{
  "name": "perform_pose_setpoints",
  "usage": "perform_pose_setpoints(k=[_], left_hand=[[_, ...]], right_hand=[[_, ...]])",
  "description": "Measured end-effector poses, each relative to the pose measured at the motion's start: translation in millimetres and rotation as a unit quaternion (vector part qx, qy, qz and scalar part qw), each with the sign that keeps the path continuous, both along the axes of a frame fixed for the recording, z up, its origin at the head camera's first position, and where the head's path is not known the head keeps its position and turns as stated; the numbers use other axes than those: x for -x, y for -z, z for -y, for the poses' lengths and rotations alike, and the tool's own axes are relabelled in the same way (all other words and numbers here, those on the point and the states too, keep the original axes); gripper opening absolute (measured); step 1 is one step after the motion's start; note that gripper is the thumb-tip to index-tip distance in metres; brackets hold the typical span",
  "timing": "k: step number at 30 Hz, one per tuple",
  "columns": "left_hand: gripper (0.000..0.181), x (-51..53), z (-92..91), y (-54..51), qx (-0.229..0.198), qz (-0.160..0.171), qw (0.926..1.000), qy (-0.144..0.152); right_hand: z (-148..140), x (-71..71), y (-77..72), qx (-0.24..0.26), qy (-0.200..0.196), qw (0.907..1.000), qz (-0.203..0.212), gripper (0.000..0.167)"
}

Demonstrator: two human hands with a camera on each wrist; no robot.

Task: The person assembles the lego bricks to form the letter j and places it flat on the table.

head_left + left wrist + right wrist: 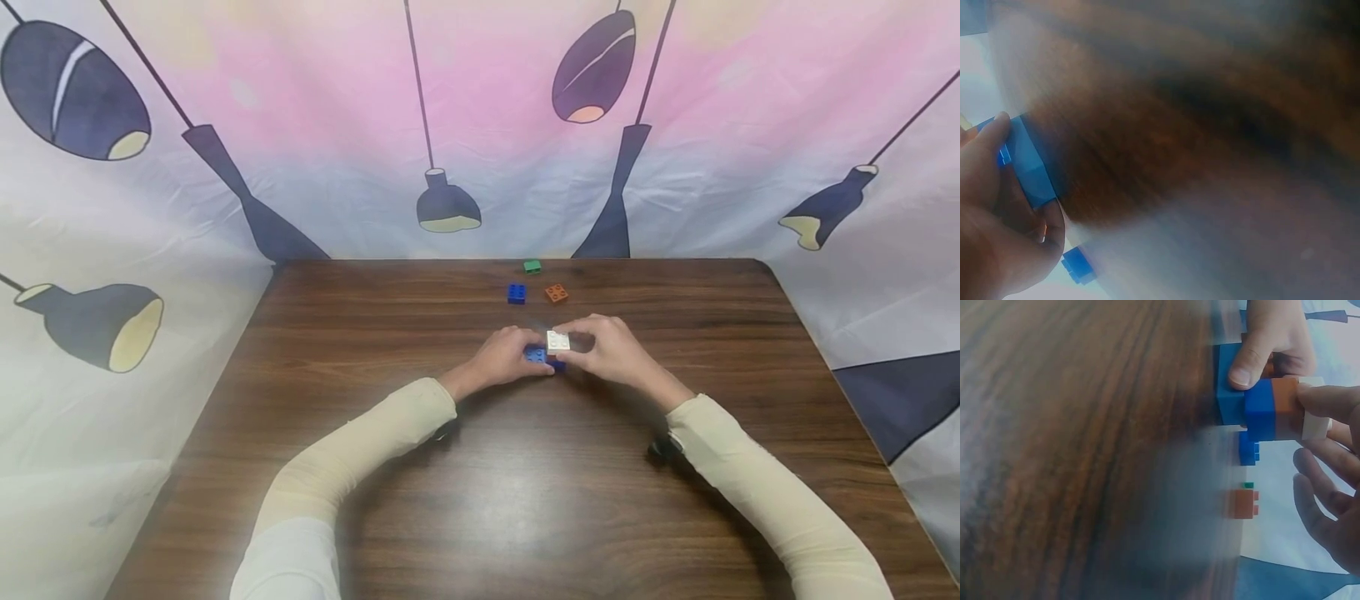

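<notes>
Creased fabric (495, 92), printed with dark hanging lamps against pink, blue and cream, is rising behind and to both sides of a brown wood-grain worktop (480, 500), on which a patch of light is gleaming toward the near side. Two arms in pale sleeves (390, 421) are reaching in from the near edge, and the hands are meeting a little beyond the middle. There, the left hand (504, 358) is pinching a light blue studded brick (536, 356) between thumb and fingers, keeping it low over the worktop; whether it is touching the wood I cannot tell. Just beside it, the right hand (611, 350) is pinching a white brick (558, 342) with its thumb and a finger, while its other fingers are standing apart. That white brick is topping a small stack, sitting over an orange brick (1288, 409) and a dark blue brick (1260, 409). At its bottom the stack is meeting one end of the light blue brick; whether the studs are locking I cannot tell. Farther off, a loose blue brick (517, 294) and a loose orange brick (556, 293) are lying side by side, apart, and a green brick (532, 267) is resting behind them near the far edge.
</notes>
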State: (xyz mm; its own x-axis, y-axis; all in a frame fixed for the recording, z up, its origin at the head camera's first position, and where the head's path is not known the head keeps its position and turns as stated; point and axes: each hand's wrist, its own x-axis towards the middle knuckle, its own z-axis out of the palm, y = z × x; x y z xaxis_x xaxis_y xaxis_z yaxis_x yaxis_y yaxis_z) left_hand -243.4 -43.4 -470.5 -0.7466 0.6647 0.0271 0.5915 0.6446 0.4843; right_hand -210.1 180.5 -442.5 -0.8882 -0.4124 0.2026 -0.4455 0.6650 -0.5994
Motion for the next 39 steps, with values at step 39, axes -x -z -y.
perform_pose_setpoints(k=[39], left_hand=[[0.051, -0.3, 0.0, -2.0, 0.004, -0.007, 1.0000, 0.002]], right_hand=[[-14, 2.1, 2.4, 0.024, -0.015, 0.9987, 0.043, 0.055]])
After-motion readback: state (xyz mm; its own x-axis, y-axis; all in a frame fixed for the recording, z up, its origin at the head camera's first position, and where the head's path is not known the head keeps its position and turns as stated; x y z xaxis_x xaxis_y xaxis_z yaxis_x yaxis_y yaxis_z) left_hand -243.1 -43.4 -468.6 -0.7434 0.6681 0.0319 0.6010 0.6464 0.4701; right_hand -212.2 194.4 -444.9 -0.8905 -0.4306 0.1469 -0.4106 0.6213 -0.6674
